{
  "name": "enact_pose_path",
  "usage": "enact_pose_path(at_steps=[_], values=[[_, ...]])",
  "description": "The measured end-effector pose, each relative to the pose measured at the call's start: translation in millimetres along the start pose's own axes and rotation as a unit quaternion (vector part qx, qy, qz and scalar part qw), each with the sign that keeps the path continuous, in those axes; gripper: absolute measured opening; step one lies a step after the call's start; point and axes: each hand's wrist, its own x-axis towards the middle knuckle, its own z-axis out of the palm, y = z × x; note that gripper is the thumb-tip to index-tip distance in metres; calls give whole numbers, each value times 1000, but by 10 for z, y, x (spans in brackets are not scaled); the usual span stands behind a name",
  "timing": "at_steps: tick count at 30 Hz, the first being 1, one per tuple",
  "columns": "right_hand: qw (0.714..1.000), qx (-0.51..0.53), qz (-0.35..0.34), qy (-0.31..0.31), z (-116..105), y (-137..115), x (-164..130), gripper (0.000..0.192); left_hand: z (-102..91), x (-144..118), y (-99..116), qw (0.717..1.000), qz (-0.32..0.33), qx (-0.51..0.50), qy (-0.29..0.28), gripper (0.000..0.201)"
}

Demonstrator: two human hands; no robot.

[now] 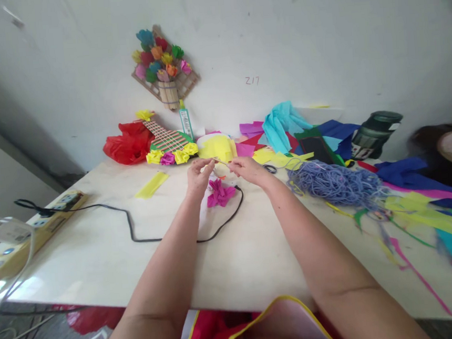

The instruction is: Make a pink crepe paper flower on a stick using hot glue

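Both my arms reach forward over a pale table (99,254). My left hand (198,174) and my right hand (247,168) pinch the two ends of a thin yellowish strip (222,162) held between them, a little above the tabletop. Just below the hands lies a magenta paper flower (220,193). A black cable (156,238) curves around the flower and runs off to the left. A yellow paper sheet (218,148) lies just beyond the hands.
A purple yarn pile (336,183) and coloured paper scraps (423,210) cover the right side. A power strip (29,229) sits at the left edge. Red crumpled paper (128,142), a woven stick piece with paper flowers (170,142), a glue bottle (185,120) and a dark jar (373,134) stand along the wall.
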Motion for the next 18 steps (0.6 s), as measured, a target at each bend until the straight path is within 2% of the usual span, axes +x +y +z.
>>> enact_pose_path(at_steps=[5, 10, 13, 18], values=[[997, -53, -9, 48, 15, 64, 23, 24, 4, 4, -24, 1000, -23, -16, 3, 14], [992, -91, -13, 86, 18, 48, 17, 25, 41, -25, 11, 993, -75, -95, -4, 21], [991, -81, -22, 105, 24, 25, 11, 25, 73, -47, 45, 986, -67, -148, -26, 25], [992, -39, -40, 110, 44, -15, 3, 26, 107, -45, 39, 981, -79, -177, -1, 26]])
